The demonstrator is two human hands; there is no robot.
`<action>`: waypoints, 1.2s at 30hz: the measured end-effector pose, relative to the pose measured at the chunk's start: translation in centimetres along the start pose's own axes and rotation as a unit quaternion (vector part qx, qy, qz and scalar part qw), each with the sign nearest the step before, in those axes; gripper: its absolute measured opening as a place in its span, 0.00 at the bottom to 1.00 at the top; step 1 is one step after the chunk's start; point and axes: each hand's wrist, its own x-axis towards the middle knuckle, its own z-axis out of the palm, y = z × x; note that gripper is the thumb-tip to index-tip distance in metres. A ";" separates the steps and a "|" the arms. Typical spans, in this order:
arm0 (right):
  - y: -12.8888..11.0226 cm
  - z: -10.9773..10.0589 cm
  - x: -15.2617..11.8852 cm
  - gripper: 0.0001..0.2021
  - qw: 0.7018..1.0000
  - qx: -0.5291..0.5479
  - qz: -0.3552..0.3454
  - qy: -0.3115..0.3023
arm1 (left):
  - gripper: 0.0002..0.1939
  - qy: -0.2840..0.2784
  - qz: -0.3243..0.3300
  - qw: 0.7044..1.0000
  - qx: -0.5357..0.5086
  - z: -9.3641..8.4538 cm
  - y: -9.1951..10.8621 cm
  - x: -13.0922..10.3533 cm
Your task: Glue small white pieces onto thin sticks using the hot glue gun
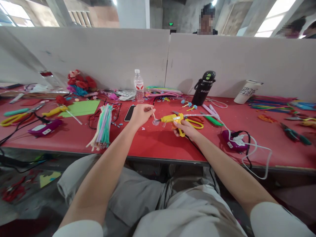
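My right hand grips a yellow hot glue gun, its nozzle pointing left and a clear glue stick sticking out of its back. Pinched in my left hand is a thin pale stem that slants down. At the stem's lower end, close to the nozzle, sits a small lilac piece; whether the nozzle touches it I cannot tell. Beyond the glue gun lie small blue-topped yellow pieces. Yellow-handled scissors rest partly behind my right hand.
Pastel pipe cleaners stand bundled at left, near a phone. A water bottle, black flask and white cup line the back. Purple boxes with cables lie on both sides. Pliers lie far right.
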 end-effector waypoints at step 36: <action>-0.1 -0.8 -0.1 0.21 0.997 0.019 -0.024 0.066 | 0.12 -0.018 0.005 0.999 -0.026 -0.4 1.0 -0.2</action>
